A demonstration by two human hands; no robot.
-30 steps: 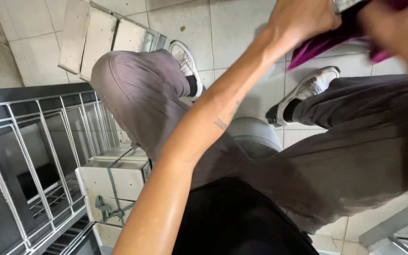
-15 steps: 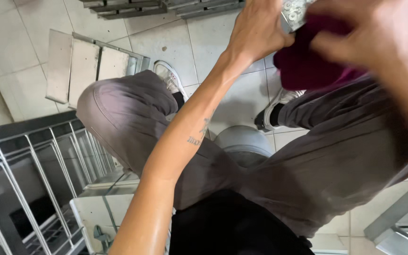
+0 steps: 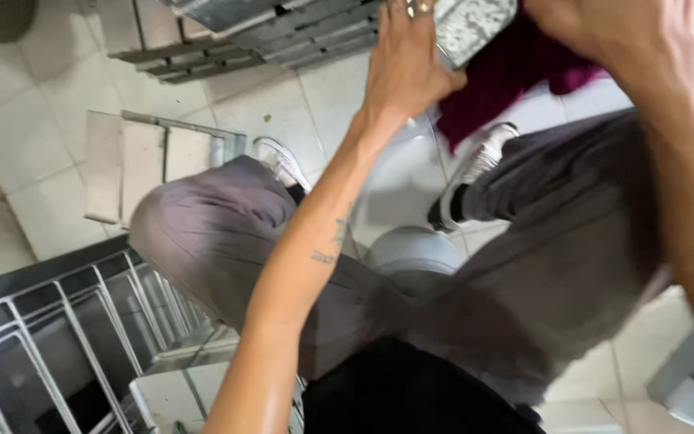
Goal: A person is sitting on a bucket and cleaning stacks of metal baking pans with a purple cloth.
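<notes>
Left hand (image 3: 407,68) risen, gripping speckled slab (image 3: 475,24) (apparently); cloth (image 3: 508,88) beneath.

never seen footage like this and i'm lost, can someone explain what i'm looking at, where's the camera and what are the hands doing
The camera sits on a person's head and looks straight down, so you see that person's own arms and legs; no machine is involved. The left hand and the right hand are both raised near the top of the picture. Together they hold a speckled grey slab with a dark magenta cloth bunched against it. Below are the person's grey trousers and white shoes, standing on a pale tiled floor. A round grey object lies between the legs; the blur hides what it is. A metal wire rack stands at lower left, and grey metal pieces lie on the floor at the top.
</notes>
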